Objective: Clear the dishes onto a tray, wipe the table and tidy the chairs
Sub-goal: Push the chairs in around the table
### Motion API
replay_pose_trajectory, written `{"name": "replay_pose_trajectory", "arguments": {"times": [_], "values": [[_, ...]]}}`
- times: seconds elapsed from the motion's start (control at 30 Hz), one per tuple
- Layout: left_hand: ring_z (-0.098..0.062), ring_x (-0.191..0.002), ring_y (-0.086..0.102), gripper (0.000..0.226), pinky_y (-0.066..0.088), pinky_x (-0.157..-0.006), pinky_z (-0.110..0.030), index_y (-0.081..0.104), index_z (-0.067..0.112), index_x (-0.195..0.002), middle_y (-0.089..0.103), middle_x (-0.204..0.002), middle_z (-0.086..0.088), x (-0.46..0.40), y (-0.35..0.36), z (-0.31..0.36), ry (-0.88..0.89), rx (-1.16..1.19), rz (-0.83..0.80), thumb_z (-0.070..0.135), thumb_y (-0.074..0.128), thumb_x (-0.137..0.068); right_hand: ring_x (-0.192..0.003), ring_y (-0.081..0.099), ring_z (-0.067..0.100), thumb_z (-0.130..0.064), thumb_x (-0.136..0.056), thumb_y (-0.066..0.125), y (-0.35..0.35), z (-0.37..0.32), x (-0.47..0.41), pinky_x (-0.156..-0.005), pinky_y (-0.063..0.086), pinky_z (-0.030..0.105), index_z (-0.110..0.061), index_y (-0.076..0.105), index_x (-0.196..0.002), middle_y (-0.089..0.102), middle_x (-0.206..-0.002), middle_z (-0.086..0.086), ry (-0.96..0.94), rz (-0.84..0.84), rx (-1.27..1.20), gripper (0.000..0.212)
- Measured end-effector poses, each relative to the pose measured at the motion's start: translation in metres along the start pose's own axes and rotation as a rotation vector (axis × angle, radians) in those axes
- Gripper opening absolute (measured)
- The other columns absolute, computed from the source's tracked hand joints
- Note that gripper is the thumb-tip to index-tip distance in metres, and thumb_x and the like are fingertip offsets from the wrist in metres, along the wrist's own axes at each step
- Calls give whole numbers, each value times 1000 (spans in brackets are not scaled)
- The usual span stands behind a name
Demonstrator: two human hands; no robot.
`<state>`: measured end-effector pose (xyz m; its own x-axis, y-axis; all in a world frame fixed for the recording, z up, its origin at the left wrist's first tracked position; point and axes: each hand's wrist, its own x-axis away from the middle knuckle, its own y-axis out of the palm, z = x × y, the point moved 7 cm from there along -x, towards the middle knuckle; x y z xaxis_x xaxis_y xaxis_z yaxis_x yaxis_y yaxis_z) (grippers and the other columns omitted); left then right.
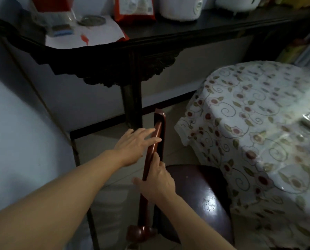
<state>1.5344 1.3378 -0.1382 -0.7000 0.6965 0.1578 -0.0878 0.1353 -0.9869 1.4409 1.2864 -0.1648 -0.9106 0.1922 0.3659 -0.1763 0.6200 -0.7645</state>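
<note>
- The chair (195, 199), dark reddish wood with a glossy round seat, stands just beside the table, its seat partly under the hanging edge of the cloth; its backrest (155, 141) is seen from above, running away from the camera.
- The right hand (157, 179) grips the top rail of the backrest at its nearer part: thumb on the left side, fingers curled over onto the right, index finger lying along the rail.
- The left hand (136, 141) is further along the same rail, fingers straight and spread, their tips resting against its left face; it is not wrapped round the wood.
- The table (258, 123) fills the right side, covered by a white cloth printed with red flowers and curling stems under a clear plastic sheet; its right part is blurred.
- Behind the chair stands a dark carved side table (132, 56) against a pale wall.
- On the side table sit a white paper sheet (89, 35), a red-and-white packet (134, 9) and two white appliances (181, 8), cut off by the top edge.
- The floor (103, 141) is pale tile.
</note>
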Motion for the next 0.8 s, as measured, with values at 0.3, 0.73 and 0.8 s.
{"name": "replay_pose_trajectory", "arguments": {"times": [0.3,0.73,0.8], "values": [[-18,-147,6,52,16,-117,-48,40,31,-138,15,-158,2,-30,8,7,195,0,-31,27,60,-90,-113,58,29,-19,-91,54,-6,-5,-5,-85,46,32,-7,5,-149,55,-129,15,93,17,36,77],[-17,-121,50,33,26,-109,-36,53,21,-116,59,-118,2,-60,-30,104,592,-107,95,27,60,-85,-103,57,41,-14,-82,56,-62,53,29,-73,40,36,-15,34,-120,60,-112,14,215,106,-114,43],[-22,-111,56,29,33,-102,-34,56,19,-110,62,-110,-1,-65,-42,125,673,-99,144,27,61,-83,-100,59,39,-17,-84,54,-77,69,37,-77,47,40,-18,35,-119,61,-109,12,238,134,-126,40]]}}
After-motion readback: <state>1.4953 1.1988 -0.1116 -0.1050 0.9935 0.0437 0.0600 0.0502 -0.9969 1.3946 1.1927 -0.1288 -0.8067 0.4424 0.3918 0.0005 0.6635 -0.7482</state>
